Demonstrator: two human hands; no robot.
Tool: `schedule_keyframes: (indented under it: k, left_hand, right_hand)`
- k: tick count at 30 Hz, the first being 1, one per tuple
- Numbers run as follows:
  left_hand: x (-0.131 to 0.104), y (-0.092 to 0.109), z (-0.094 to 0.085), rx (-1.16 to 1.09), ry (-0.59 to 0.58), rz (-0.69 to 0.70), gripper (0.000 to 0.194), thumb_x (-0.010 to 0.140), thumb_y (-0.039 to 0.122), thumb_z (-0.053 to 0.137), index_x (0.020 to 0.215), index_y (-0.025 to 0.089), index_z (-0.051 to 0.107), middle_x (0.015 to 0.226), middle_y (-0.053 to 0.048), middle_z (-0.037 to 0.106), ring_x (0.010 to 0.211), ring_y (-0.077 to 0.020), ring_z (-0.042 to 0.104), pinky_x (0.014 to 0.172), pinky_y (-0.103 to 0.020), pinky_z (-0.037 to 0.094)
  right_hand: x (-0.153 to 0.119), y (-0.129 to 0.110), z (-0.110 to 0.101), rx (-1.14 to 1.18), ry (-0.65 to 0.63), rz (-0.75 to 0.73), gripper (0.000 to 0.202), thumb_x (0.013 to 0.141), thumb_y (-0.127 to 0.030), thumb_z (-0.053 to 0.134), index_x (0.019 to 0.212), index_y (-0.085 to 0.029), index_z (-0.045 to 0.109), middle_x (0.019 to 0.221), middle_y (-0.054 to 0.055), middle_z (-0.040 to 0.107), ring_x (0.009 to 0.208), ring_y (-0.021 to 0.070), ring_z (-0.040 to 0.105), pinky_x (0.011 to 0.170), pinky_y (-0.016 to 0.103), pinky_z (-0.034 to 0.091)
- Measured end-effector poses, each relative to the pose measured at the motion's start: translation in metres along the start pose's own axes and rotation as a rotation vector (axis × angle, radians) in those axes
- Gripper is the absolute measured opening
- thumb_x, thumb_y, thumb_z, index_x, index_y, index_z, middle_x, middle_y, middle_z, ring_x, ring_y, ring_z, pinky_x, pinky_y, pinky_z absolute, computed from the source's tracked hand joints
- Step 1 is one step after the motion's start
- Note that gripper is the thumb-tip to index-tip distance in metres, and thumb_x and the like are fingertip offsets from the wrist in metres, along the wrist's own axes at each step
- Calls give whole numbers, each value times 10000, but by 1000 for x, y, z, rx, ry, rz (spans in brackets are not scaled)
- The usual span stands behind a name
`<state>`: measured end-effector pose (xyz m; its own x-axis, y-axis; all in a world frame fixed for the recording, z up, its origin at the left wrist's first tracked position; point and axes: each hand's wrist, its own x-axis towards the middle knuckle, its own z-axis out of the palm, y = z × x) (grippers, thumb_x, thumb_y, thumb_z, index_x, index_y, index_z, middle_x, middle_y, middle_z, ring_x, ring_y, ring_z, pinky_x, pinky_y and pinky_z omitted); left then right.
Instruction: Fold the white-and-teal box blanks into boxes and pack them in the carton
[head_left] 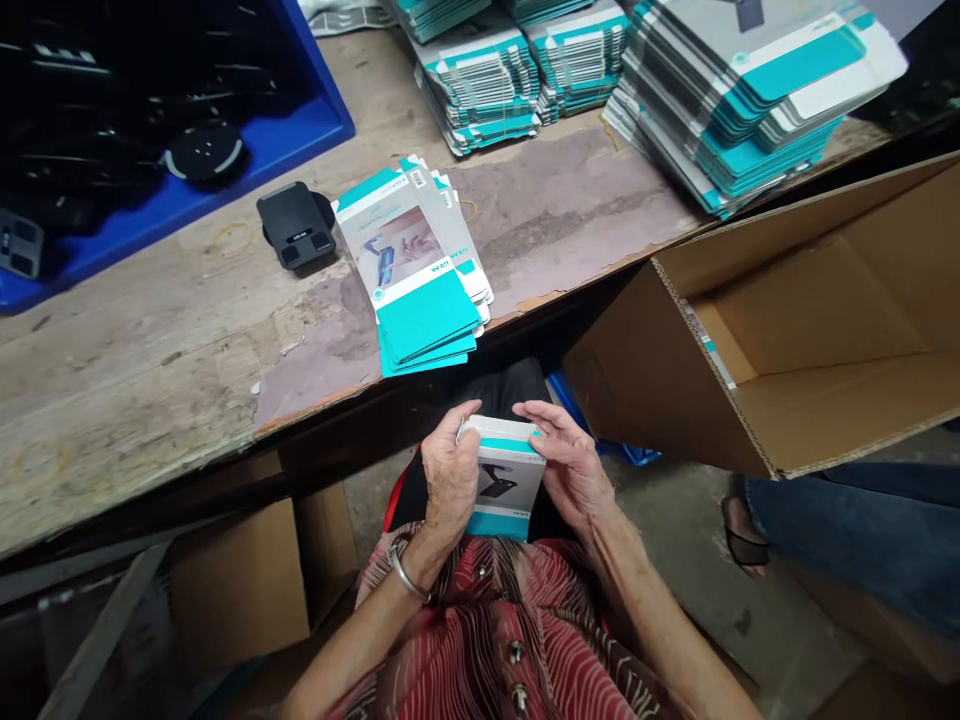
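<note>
A small white and teal product box [506, 485], printed with a black stand, is upright near my lap, below the bench edge. My left hand [451, 465] grips its left side, thumb near the top end. On the opposite side my right hand [574, 462] holds it, fingers bent over the upper right corner. The box's underside and far face are hidden. Straight ahead on the bench, several flat printed cartons [405, 255] lie in a fanned pile with teal flaps towards me. Left of them rests a black folded phone stand [297, 228].
A blue bin [315, 95] at the upper left holds black devices. Bundled flat cartons [487, 85] and a taller carton stack [750, 100] stand at the back. An open cardboard box [847, 330] is at the right. Another person's jeans-clad leg [855, 540] shows beyond it.
</note>
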<state>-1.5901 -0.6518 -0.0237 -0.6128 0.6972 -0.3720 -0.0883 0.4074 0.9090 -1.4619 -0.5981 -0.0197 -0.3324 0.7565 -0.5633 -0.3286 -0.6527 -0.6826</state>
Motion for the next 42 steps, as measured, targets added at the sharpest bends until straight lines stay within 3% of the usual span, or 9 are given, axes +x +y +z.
schedule_keyframes:
  k: [5, 8, 11, 18, 23, 26, 30, 34, 42]
  left_hand:
    - [5, 8, 2, -330, -99, -136, 388, 685, 212, 654, 1070, 190, 700, 847, -8, 710, 676, -126, 593, 617, -214, 433]
    - [9, 13, -4, -609, -195, -302, 385, 690, 301, 684, 1031, 123, 705, 877, -82, 742, 778, -185, 666, 714, -262, 494]
    - [12, 16, -13, -672, -235, -379, 341, 705, 301, 674, 957, 76, 725, 919, -151, 750, 847, -229, 690, 784, -307, 510]
    - [16, 15, -22, -507, -372, -361, 271, 596, 137, 693, 857, 94, 753, 916, -143, 756, 805, -236, 699, 776, -329, 518]
    - [33, 10, -35, -94, -465, -51, 197, 667, 158, 596, 756, 159, 771, 805, -71, 760, 757, -206, 672, 733, -297, 493]
    - [41, 18, -51, 139, -633, 62, 240, 736, 209, 582, 872, 189, 779, 899, -57, 760, 863, -232, 669, 810, -322, 480]
    - [38, 34, -66, 144, -813, 33, 268, 742, 268, 629, 951, 182, 773, 986, -82, 747, 906, -261, 657, 797, -332, 476]
    - [30, 36, -64, 133, -682, 19, 188, 722, 311, 682, 806, 183, 791, 791, -77, 747, 746, -221, 638, 685, -300, 461]
    - [9, 39, -57, 188, -522, -93, 135, 586, 279, 726, 661, 174, 766, 565, -19, 648, 539, -144, 516, 520, -243, 375]
  right_hand:
    - [14, -9, -1, 5, 3, 243, 343, 477, -119, 657, 811, -180, 703, 803, 19, 698, 686, 168, 584, 626, 273, 431]
    - [14, -7, 5, -12, 102, 216, 301, 478, -146, 639, 773, -166, 699, 667, 1, 661, 570, 138, 519, 547, 254, 357]
    - [10, -1, 10, -36, 168, 128, 287, 488, -172, 636, 767, -159, 703, 661, 7, 662, 574, 147, 511, 542, 262, 345]
    - [2, 11, -1, -206, 64, -59, 152, 607, -207, 668, 741, -198, 740, 758, 12, 693, 655, 165, 555, 617, 292, 410]
    - [9, -1, -14, -559, -266, -404, 117, 766, -293, 661, 793, -262, 770, 914, 33, 724, 926, 233, 613, 904, 402, 444]
    - [10, -18, -15, -666, -383, -372, 147, 746, -344, 700, 848, -271, 776, 1011, 41, 725, 958, 250, 630, 921, 432, 455]
    - [1, -34, -6, -707, -335, -226, 157, 736, -350, 692, 705, -215, 765, 842, 47, 734, 811, 218, 648, 778, 365, 488]
    - [-6, -39, 8, -702, -203, -80, 107, 608, -286, 742, 671, -200, 750, 643, -2, 688, 604, 153, 573, 586, 284, 436]
    - [-9, -32, 12, -753, -117, 5, 96, 540, -239, 713, 608, -188, 757, 598, 4, 694, 550, 142, 544, 538, 273, 405]
